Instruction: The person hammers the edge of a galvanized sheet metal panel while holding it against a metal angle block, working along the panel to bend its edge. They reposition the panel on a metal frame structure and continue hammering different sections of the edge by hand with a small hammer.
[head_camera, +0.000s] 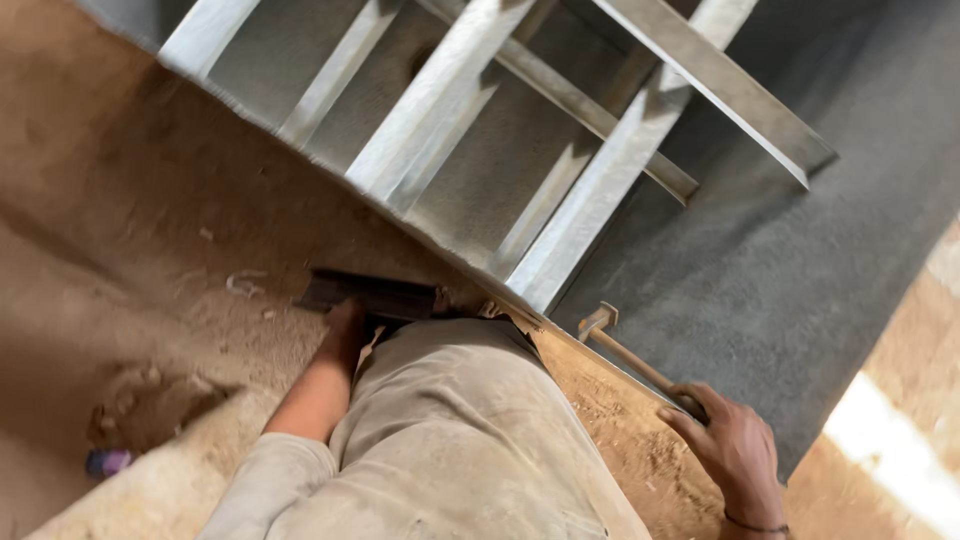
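Fingers of the right hand (735, 450) are curled shut round the wooden handle of a hammer (640, 365); the handle runs up and away from the knuckles to a small pale head (598, 320), which sits just beside the lower corner of a metal frame (560, 250); a thin dark band circles the wrist below the hand. Under hand and hammer lies a brown board (620, 430) dusted with sawdust, its edge running along the foot of the frame; beyond it, on the far side of the hammer, spreads a grey concrete floor (800, 260) with a bright patch of sunlight at its outer edge.

Across the bent knee in beige trousers (450, 430), the left hand (345, 325) reaches forward from a bare forearm; its fingertips rest on a dark flat block (370, 295) lying on the sandy ground (120, 230); the knee and the hand's own back hide the fingers, so whether they grip the block or only press on it cannot be told. Directly past that block the grey galvanised frame rises, its ribs and crossbars slanting away from both hands; it stands between the two hands' reach and the floor behind. Well off to the outside of the left arm, near a shallow hollow in the dirt, lies a small purple object (108, 461), too blurred to name.
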